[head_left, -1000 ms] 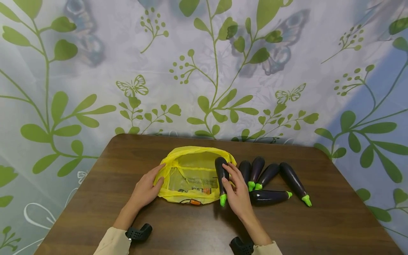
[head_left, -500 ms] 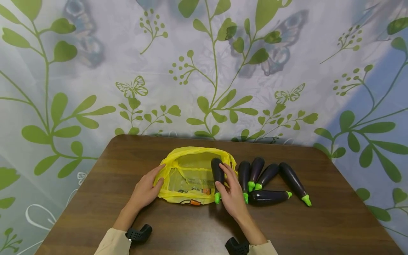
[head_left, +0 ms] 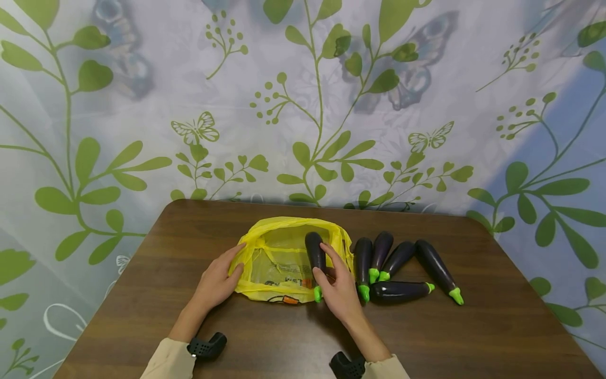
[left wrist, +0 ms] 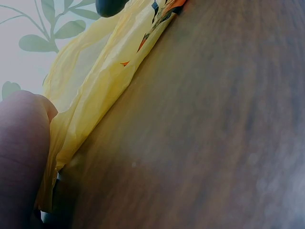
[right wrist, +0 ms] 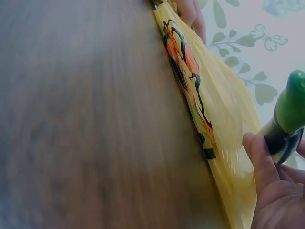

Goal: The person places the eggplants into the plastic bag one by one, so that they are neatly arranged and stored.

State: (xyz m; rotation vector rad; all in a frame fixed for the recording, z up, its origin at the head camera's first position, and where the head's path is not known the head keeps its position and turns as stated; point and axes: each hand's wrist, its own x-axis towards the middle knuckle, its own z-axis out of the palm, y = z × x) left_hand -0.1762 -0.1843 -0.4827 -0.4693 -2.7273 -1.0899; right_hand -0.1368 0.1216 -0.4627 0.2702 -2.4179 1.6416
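Observation:
A yellow plastic bag (head_left: 255, 231) lies on the table with its mouth spread wide. My left hand (head_left: 215, 279) holds the left side of its rim; in the left wrist view the thumb (left wrist: 24, 143) is against the yellow plastic. Over the right part of the bag's mouth, my right hand (head_left: 338, 287) grips a dark purple eggplant (head_left: 314, 250) between thumb and fingers. The eggplant's green stem (right wrist: 291, 102) points toward me. Close to the right of that hand lies another eggplant (head_left: 363, 258).
More eggplants lie on the brown wooden table (head_left: 265, 342) to the right: a lying one (head_left: 400, 290) in front, a slanted one (head_left: 437, 269) farthest right, and two side by side behind. A curtain (head_left: 303, 105) printed with green leaves hangs behind the table.
My right hand has moved left with the eggplant, from the bag's right rim to farther over its mouth. The eggplant beside it has come into fuller view. The left hand stays put.

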